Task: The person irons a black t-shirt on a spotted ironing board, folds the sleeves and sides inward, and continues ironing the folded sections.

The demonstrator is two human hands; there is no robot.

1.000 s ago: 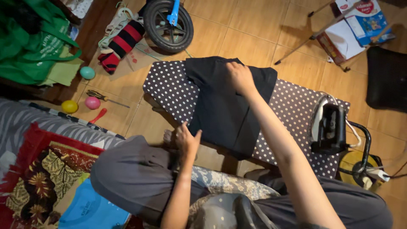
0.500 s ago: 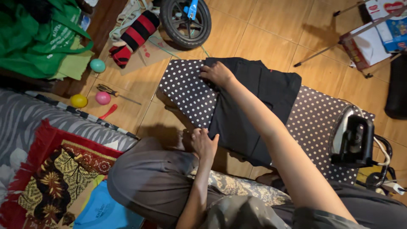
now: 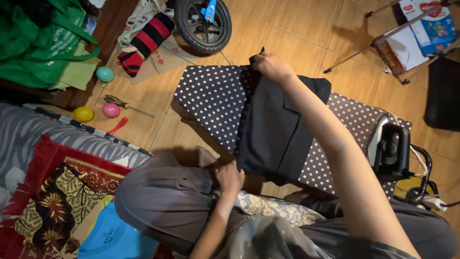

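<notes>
Garment [image 3: 278,129] on ironing board [image 3: 211,100], iron [image 3: 390,148] at its right end, wheel [image 3: 203,24] behind, seemingly apart.

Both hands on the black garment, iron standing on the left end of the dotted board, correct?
Not quite. The head view shows the iron on the board's right end, not the left. The rest holds: left hand and right hand both grip the black garment.

blue-red carton [image 3: 433,24] top right, on floor
</notes>
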